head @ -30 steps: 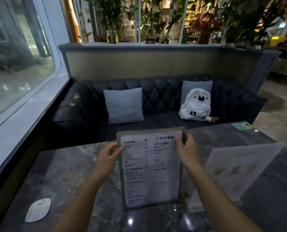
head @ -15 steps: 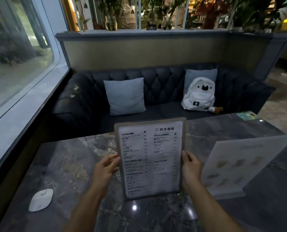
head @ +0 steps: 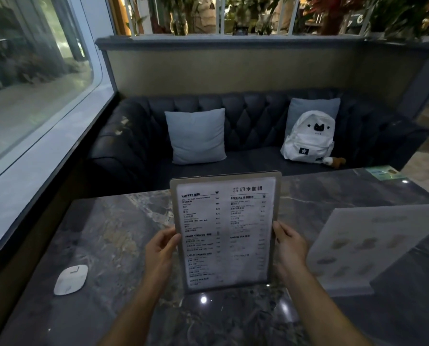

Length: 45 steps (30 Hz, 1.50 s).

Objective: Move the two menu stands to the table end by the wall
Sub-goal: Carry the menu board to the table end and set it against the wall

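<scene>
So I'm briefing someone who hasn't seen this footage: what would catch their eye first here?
The printed menu stand at the centre, upright on the marble table, gripped at its side edges by the left hand and the right hand. A second, paler menu stand stands to its right. Beyond, a white backpack sits on the dark sofa.

Two bare forearms and hands, nothing worn

Both forearms enter from the lower edge of the frame, uncovered along all of their visible length: no sleeve, watch, bracelet or glove. The left hand (head: 161, 248), lower centre, and the right hand (head: 289, 245), just right of centre, show plain fingers without rings; short thumbnails are faintly visible.
</scene>
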Each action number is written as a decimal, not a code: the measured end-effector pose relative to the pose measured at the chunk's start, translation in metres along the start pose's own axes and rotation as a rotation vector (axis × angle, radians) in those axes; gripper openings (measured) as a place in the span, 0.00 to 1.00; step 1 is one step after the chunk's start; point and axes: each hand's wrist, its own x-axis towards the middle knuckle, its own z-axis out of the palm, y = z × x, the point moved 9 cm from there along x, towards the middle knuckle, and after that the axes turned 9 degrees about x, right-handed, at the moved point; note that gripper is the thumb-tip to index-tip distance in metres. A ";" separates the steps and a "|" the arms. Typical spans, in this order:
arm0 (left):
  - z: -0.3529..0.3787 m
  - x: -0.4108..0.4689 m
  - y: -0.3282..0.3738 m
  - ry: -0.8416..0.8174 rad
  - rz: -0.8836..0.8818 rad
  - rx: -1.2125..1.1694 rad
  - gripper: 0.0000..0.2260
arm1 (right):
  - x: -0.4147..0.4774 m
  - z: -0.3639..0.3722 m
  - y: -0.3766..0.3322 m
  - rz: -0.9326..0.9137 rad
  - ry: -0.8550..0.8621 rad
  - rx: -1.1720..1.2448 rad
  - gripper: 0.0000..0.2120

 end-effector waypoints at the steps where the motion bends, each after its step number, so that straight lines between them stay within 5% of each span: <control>1: -0.006 -0.003 -0.001 0.016 -0.010 0.000 0.09 | -0.002 0.002 0.001 -0.002 -0.015 0.002 0.07; 19: -0.108 -0.047 -0.003 0.136 -0.028 0.044 0.08 | -0.047 0.056 0.025 -0.025 -0.381 -0.259 0.11; 30: -0.227 -0.120 -0.010 0.451 -0.126 0.182 0.04 | -0.125 0.150 0.046 -0.114 -0.688 -0.338 0.08; 45: -0.351 -0.292 -0.006 0.955 -0.401 0.220 0.08 | -0.273 0.267 0.118 0.185 -1.075 -0.251 0.11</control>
